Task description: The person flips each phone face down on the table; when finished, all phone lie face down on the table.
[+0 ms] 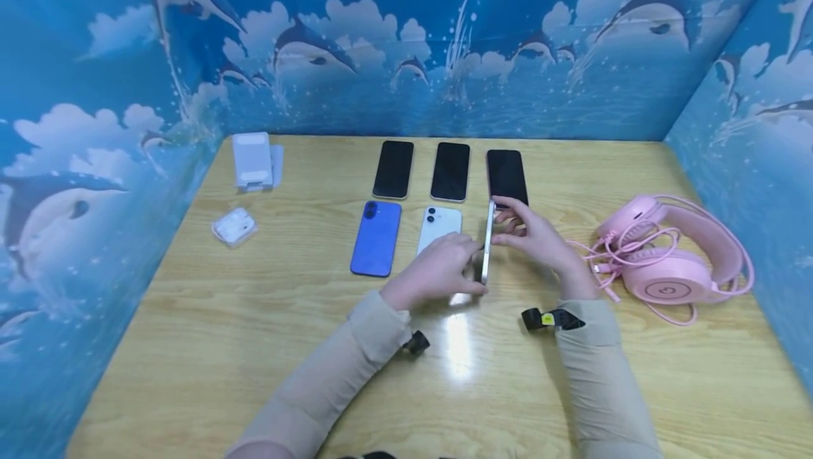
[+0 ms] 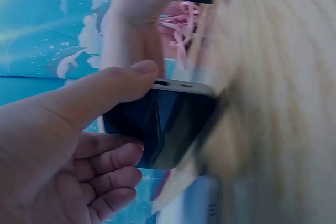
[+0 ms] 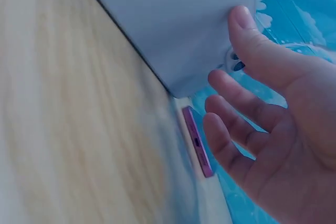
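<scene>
Hand, left (image 1: 441, 267): grips the near end; thumb across the port edge, other fingers curled at the screen side.
Hand, right (image 1: 538, 239): pinches the far end; thumb on the pale back near the camera lenses.
Held phone (image 3: 168, 22): between the two hands, turned up on its long edge; whether that edge touches the table (image 1: 254, 346) cannot be told.
Long axis: near to far, port end toward the person, camera end away.
Faces: dark screen to the left, pale back to the right.
Key relation, as judged: both hands equally close, one at each end of the long axis.
White phone (image 1: 438, 226): just left of the held phone, back up, partly behind the left hand.
Right dark phone (image 1: 507, 175): just beyond the right hand, screen up.
Blue phone (image 1: 376, 240): left of the white phone, back up.
Middle dark phone (image 1: 450, 171), left dark phone (image 1: 394, 169): far row, screens up.
Pink headphones (image 1: 670, 282): right of the right hand, apart.
White box (image 1: 252, 159): far left corner.
</scene>
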{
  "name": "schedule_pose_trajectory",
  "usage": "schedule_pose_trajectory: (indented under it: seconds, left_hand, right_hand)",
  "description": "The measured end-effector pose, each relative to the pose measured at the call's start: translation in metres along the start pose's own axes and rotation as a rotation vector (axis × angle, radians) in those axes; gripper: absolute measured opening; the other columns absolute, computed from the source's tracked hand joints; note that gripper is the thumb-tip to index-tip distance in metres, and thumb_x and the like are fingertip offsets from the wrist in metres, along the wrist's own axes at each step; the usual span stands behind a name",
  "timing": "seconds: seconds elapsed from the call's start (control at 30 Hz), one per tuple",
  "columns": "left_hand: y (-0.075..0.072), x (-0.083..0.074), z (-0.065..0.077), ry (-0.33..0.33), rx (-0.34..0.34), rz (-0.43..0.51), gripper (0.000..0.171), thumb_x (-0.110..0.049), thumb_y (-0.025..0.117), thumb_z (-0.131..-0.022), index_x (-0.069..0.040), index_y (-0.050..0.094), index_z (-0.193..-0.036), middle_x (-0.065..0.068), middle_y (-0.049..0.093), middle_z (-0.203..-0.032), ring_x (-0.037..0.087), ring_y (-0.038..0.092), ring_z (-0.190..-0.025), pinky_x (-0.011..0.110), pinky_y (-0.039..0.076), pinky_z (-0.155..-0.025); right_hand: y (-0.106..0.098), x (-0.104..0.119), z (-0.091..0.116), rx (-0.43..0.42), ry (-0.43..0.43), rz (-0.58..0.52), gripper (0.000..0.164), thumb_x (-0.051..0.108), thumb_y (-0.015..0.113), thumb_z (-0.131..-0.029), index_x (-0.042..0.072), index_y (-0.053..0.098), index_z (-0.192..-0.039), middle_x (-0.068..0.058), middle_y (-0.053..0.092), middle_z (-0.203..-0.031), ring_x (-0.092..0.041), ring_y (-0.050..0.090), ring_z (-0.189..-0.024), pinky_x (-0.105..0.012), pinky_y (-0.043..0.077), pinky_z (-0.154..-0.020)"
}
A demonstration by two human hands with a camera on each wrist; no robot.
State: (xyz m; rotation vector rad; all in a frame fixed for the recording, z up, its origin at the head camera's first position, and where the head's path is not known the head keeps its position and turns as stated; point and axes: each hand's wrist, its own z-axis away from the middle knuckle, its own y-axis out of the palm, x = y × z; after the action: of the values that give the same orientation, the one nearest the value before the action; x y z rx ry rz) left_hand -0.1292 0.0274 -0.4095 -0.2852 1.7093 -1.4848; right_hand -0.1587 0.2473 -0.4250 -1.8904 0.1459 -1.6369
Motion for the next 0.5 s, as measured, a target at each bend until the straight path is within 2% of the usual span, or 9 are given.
schedule_pose_trajectory:
  seconds: [0.13, 0.2, 0.37, 0.5]
  left_hand:
    - [-0.008, 0.000, 0.005, -0.022, -0.004, 0.031, 0.055, -0.049, 0.077, -0.075, -0.012, 0.063, -0.114, -0.005, 0.058, -0.091, 0.010, 0.046, -0.084, 0.025, 0.040, -0.076]
    - [-0.010, 0.001, 0.008, -0.038, -0.003, 0.042, 0.056, -0.051, 0.077, -0.074, -0.013, 0.063, -0.114, -0.006, 0.058, -0.089, 0.008, 0.046, -0.083, 0.024, 0.040, -0.074]
    - [-0.010, 0.008, 0.013, -0.060, -0.006, 0.044, 0.067, -0.051, 0.078, -0.073, -0.008, 0.062, -0.122, -0.005, 0.059, -0.090, 0.008, 0.048, -0.078, 0.022, 0.041, -0.069]
    - [-0.008, 0.015, 0.015, -0.091, 0.013, 0.053, 0.062, -0.047, 0.079, -0.074, -0.007, 0.063, -0.119, -0.003, 0.059, -0.087, 0.009, 0.049, -0.075, 0.021, 0.041, -0.064]
  right_hand:
    - [0.006, -0.003, -0.002, 0.008, 0.033, 0.066, 0.076, 0.017, 0.076, -0.081, 0.006, 0.037, -0.145, -0.018, 0.050, -0.119, -0.030, 0.050, -0.096, -0.038, 0.045, -0.082]
    - [0.009, -0.005, -0.002, 0.030, 0.063, 0.100, 0.079, 0.022, 0.077, -0.081, 0.005, 0.036, -0.146, -0.019, 0.046, -0.125, -0.031, 0.047, -0.100, -0.043, 0.043, -0.086]
    - [0.013, -0.007, -0.002, 0.085, 0.105, 0.143, 0.088, 0.030, 0.079, -0.078, 0.006, 0.030, -0.149, -0.021, 0.035, -0.141, -0.037, 0.045, -0.112, -0.051, 0.041, -0.093]
    - [0.013, -0.005, -0.002, 0.108, 0.118, 0.184, 0.095, 0.035, 0.080, -0.075, 0.008, 0.029, -0.150, -0.019, 0.031, -0.146, -0.037, 0.046, -0.113, -0.050, 0.042, -0.092]
